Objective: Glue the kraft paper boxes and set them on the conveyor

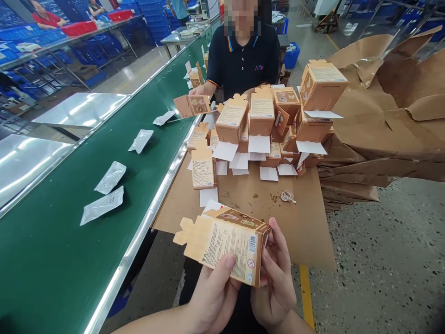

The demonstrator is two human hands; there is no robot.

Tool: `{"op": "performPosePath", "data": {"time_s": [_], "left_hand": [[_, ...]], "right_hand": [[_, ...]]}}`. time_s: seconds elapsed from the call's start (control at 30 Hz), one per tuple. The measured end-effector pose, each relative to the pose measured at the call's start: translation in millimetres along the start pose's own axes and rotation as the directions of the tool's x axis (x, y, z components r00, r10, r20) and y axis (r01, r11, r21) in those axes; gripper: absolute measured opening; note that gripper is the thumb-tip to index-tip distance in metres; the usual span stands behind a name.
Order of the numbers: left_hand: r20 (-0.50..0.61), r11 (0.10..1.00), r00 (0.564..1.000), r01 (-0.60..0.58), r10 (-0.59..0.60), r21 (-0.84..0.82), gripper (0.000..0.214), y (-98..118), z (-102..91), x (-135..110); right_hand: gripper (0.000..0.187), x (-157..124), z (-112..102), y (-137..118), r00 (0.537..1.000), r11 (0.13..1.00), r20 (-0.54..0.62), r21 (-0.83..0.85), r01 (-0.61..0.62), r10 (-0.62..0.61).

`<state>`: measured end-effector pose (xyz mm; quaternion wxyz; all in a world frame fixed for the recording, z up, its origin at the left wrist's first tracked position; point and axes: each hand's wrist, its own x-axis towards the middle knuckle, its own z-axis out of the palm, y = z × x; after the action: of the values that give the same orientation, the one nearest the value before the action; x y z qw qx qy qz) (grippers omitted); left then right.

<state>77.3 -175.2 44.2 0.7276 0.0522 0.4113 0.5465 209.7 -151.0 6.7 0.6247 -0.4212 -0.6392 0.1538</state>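
Between my hands is a small brown and cream carton [231,246], tilted, with a scalloped flap sticking out at its left end and a barcode on the face turned up. My left hand [217,292] grips it from below, thumb across the printed face. At the carton's right end, the fingers of my right hand [276,273] press against the brown end panel. Beyond it on the cardboard-topped table stands a similar carton [203,171] with a white flap lying in front. More such cartons [231,120] are stacked behind, several with white flaps hanging out.
A green conveyor belt [69,241] with a metal edge runs along the left, carrying several clear-wrapped packets [110,177]. Across the table a co-worker [243,60] holds a flattened carton [192,105]. Brown paper [389,102] is heaped at right. A small clear round item [287,196] lies on the cardboard [243,204].
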Motion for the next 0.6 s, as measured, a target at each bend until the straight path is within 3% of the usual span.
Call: {"op": "performPosePath", "data": {"time_s": [0.13,0.2,0.4,0.6], "left_hand": [[-0.028,1.0,1.0,0.005,-0.005,0.002,0.095,16.2,6.1,5.4],[-0.04,1.0,0.999,-0.023,0.022,-0.01,0.096,21.2,7.4,8.4],[-0.118,0.984,0.979,-0.172,0.166,-0.037,0.092,19.4,-14.2,21.6],[-0.227,0.923,0.899,-0.384,0.374,0.002,0.096,21.9,-54.2,33.2]], "right_hand": [[0.078,6.2,-7.9,-3.5,0.992,0.965,0.1,-0.241,0.102,-0.08],[0.087,9.9,-9.5,-5.3,0.976,0.944,0.178,-0.281,0.171,-0.124],[0.086,20.0,3.0,-3.1,0.93,0.959,0.31,-0.137,0.246,-0.195],[0.079,25.8,28.4,-2.5,0.871,0.966,0.432,0.004,0.257,-0.233]]}}
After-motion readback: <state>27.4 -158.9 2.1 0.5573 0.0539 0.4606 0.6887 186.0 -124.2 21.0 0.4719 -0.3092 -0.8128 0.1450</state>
